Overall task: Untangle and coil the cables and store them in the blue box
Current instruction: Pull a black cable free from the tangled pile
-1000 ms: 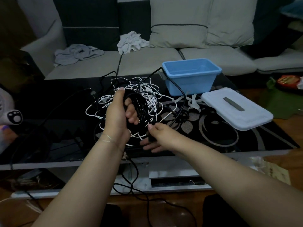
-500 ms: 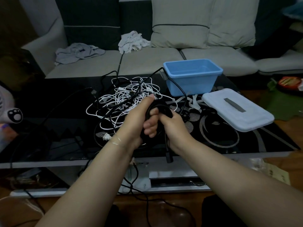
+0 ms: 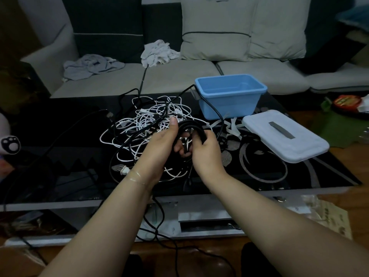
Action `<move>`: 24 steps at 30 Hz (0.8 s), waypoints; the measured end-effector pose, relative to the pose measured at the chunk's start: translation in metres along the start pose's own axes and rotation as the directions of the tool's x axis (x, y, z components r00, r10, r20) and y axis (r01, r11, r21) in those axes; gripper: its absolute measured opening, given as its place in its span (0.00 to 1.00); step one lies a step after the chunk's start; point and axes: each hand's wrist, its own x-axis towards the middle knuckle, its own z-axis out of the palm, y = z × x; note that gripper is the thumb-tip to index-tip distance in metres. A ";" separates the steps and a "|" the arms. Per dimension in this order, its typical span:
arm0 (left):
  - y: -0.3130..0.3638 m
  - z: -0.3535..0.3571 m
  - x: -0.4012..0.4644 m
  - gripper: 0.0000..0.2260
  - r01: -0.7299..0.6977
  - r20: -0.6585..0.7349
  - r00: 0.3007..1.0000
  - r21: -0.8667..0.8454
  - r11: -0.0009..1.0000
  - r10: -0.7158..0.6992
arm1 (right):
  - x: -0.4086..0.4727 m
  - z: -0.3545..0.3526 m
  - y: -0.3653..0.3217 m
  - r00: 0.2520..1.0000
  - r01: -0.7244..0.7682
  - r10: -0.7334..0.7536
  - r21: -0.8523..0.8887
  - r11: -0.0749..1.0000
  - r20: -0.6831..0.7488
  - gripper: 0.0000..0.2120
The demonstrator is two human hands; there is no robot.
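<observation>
— Both hands on one cable?
— Yes. The left hand (image 3: pixel 159 144) and right hand (image 3: pixel 205 150) each curl round a black coil (image 3: pixel 191 127), held above the white tangle (image 3: pixel 147 124) mid-table.
— And the blue box (image 3: pixel 229 96)?
— At the table's (image 3: pixel 60 136) far edge, open, its lid (image 3: pixel 283 134) just beside it.

Dim, bluish indoor light; soft focus, wide-angle bending at edges, murky corners
</observation>
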 end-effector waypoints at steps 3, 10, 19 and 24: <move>-0.005 0.001 0.001 0.21 -0.011 -0.029 1.000 -0.101 0.995 0.008 | 0.007 -0.005 -0.009 0.993 0.000 0.002 -0.011 1.000 0.119 0.11; -0.004 -0.007 0.008 0.18 0.016 -0.230 0.973 -0.057 0.998 -0.029 | 0.045 -0.068 -0.007 0.878 0.074 0.128 -0.395 0.916 0.461 0.30; -0.015 0.002 0.018 0.18 0.084 -0.210 0.972 -0.113 0.990 -0.106 | 0.083 -0.086 0.069 0.952 0.161 0.144 -0.841 0.517 0.271 0.17; -0.017 0.004 0.023 0.18 0.125 -0.185 0.971 -0.132 0.983 -0.148 | 0.082 -0.085 0.068 0.982 0.129 0.052 -0.838 0.530 0.184 0.10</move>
